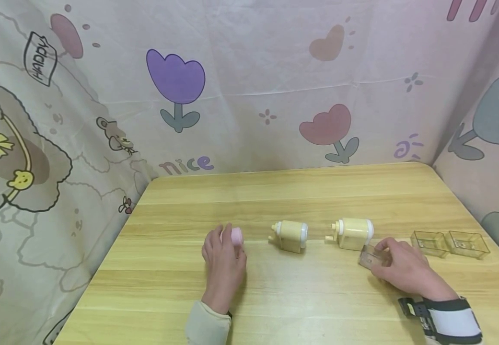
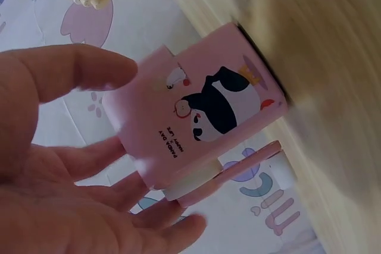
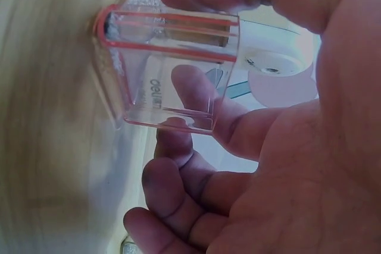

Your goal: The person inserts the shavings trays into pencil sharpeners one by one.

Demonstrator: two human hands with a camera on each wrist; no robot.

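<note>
My left hand [image 1: 223, 261] holds a pink crank pencil sharpener [image 2: 205, 108] standing on the table, thumb on one side and fingers on the other. A panda picture with small lettering covers the sharpener's side; in the head view the hand hides most of it. Between thumb and fingers, my right hand [image 1: 406, 268] pinches a clear plastic shavings drawer [image 3: 143, 84], low at the tabletop. Its edges look reddish in the right wrist view, and "deli" lettering shows. Just behind the drawer stands a cream pencil sharpener [image 1: 354, 233], its crank pointing left.
Another cream pencil sharpener [image 1: 291, 235] stands between the hands. Two clear yellowish drawers, one nearer [image 1: 430, 244] and one farther right [image 1: 469, 245], sit beyond the right hand. Patterned cloth [image 1: 240, 96] walls the wooden table [image 1: 301, 191] at the back and sides.
</note>
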